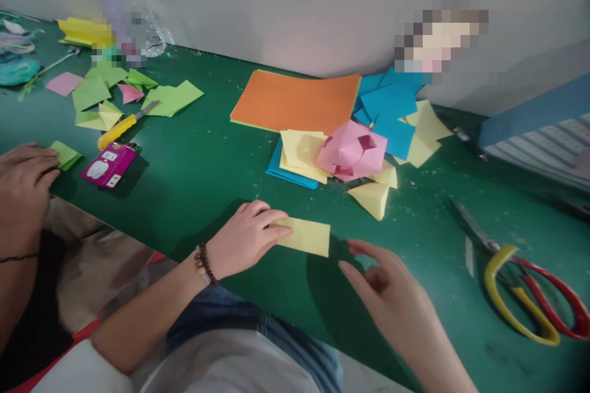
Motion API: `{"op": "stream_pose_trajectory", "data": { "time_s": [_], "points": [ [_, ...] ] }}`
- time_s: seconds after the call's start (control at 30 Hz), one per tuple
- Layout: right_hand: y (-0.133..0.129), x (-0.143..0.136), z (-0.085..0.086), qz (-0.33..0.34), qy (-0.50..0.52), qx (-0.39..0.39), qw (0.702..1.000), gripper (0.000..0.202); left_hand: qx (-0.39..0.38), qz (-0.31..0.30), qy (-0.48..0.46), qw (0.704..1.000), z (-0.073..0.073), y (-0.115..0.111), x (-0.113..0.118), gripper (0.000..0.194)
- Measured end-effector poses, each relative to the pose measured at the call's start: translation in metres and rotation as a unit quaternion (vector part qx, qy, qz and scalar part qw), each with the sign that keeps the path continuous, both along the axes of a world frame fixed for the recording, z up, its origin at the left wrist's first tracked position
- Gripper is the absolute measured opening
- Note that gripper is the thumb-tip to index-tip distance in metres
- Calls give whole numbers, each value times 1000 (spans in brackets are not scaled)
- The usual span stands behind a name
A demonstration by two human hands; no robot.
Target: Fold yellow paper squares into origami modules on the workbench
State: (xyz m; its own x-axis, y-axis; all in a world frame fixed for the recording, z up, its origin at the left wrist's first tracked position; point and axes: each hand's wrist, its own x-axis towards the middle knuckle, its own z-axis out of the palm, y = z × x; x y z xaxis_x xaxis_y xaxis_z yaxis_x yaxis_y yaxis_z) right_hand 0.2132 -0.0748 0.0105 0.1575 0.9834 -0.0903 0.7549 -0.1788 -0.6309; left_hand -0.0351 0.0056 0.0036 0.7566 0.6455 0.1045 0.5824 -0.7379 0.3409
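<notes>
Pale-yellow rectangular paper strip (308,237), lying on green counter (193,147); left hand (240,239), fingers closed, is gripping one end; right hand (394,285), fingers parted, is hovering beside

You face a plain grey wall (276,6) that fills your view from eleven o'clock to one. Low down near twelve it carries a faint pinkish tint, and it darkens toward two. Its foot meets your green table (193,141) along a line that slopes from ten o'clock down to nearly three. The tabletop has a smooth surface with small pale specks, and light leaves a soft sheen on it around four. Your near table edge (110,227) runs slantwise from between eight and nine o'clock down to between five and six.
</notes>
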Motion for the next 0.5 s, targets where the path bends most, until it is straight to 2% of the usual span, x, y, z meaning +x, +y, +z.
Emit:
{"op": "stream_pose_trajectory", "data": {
  "time_s": [0.1,0.2,0.33,0.43,0.5],
  "points": [
    [24,-1,-2,51,-24,21,998,39,5,-13,-7,1000,4,0,3,33],
    [33,-10,-3,90,-24,40,995,34,14,-3,-8,1000,9,-3,8,39],
    [22,-23,-3,111,-81,161,977,29,10,30,-36,999,12,-12,20,49],
    [12,-29,-2,148,-141,264,943,21,-20,40,-96,994,9,-20,30,49],
    [8,-30,0,200,-144,304,920,13,-31,46,-123,991,5,-23,32,42]
  ]
}}
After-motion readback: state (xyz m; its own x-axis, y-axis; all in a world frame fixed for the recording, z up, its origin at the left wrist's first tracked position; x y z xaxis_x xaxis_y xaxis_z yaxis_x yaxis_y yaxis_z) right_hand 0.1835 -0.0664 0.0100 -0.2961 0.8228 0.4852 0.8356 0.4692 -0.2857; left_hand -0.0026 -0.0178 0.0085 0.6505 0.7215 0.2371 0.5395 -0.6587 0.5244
